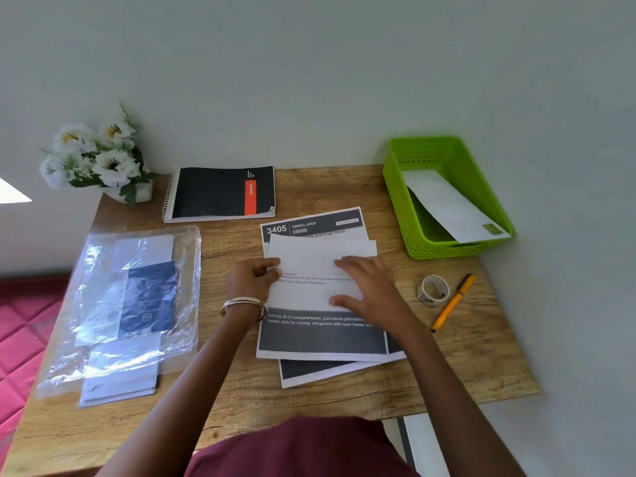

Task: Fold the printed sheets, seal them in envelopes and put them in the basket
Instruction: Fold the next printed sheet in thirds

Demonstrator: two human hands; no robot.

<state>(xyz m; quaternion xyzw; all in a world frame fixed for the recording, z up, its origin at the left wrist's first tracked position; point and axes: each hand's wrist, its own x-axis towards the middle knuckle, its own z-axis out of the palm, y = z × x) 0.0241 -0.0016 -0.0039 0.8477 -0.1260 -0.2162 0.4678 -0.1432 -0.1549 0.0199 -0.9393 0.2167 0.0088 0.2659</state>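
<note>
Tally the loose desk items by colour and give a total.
Green: 1, basket
Orange: 1, pen
Black: 1, notebook
White: 1, flowers
Clear: 2, tape, bag
Total: 6

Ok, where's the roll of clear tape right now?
In the head view, the roll of clear tape sits on the wooden table's right side, beside the orange pen and in front of the green plastic basket.
</note>
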